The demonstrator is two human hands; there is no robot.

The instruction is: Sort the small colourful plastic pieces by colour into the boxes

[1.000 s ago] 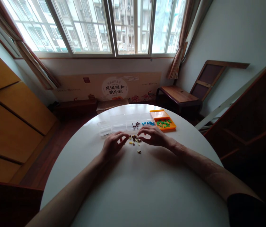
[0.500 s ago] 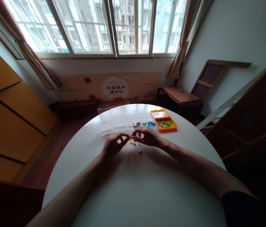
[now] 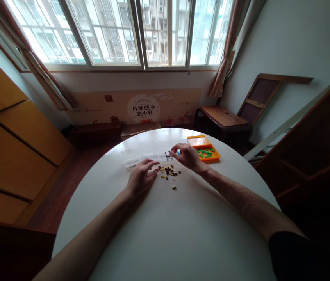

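Observation:
A small heap of dark and yellow pieces [image 3: 168,171] lies on the round white table [image 3: 170,230]. My left hand [image 3: 141,178] rests flat beside the heap's left side, fingers stretched out and empty. My right hand [image 3: 186,155] is pinched over the clear compartment box [image 3: 148,153], above the cell with dark pieces; what it pinches is too small to name. One stray piece [image 3: 173,188] lies nearer to me.
An orange tray [image 3: 207,153] with green pieces sits right of the clear box. Beyond the table stand a low wooden bench [image 3: 222,117], a leaning board, a printed cardboard panel under the window and wooden cabinets on the left.
My right hand has lifted from the heap and moved up to the clear box. My left hand has let its pinch go and lies flat by the heap.

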